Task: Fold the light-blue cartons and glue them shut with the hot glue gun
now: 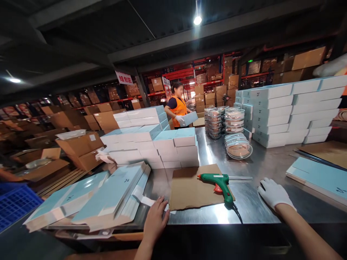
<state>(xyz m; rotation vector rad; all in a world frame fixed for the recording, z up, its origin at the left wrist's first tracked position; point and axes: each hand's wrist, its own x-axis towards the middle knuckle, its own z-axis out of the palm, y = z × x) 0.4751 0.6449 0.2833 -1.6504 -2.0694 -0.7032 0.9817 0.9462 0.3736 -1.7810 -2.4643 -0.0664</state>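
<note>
Far to the left of the bare left hand (155,221), a blue crate (15,206) at the frame's edge, with brown cartons (81,148) stacked behind it. Just left of that hand's fingers (159,204), a slumped pile of flattened pale-blue boxes (108,196), overhanging the near edge of the steel bench (260,202). Left hand resting flat at the bench edge, fingers loose and spread, gripping nothing, tips touching a white paper strip (145,199) and the near corner of a brown cardboard sheet (189,187). Beyond those fingers, a stack of assembled blue-topped boxes (162,148). Between the two hands, a green glue gun (221,182) lying on its side on the cardboard sheet, nozzle pointing toward the left hand, black cord running off the near edge, touched by neither hand. Just right of the gun, the white-gloved right hand (273,193), palm down on the bare steel, fingers relaxed and holding nothing. Farther back from this hand, stacks of round clear-lidded dishes (235,133), and a tall wall of white-and-blue boxes (292,112). To the right of the gloved fingers, more flat blue sheets (320,177). At the far end of the bench, a person in an orange vest (177,108) carrying a box.
</note>
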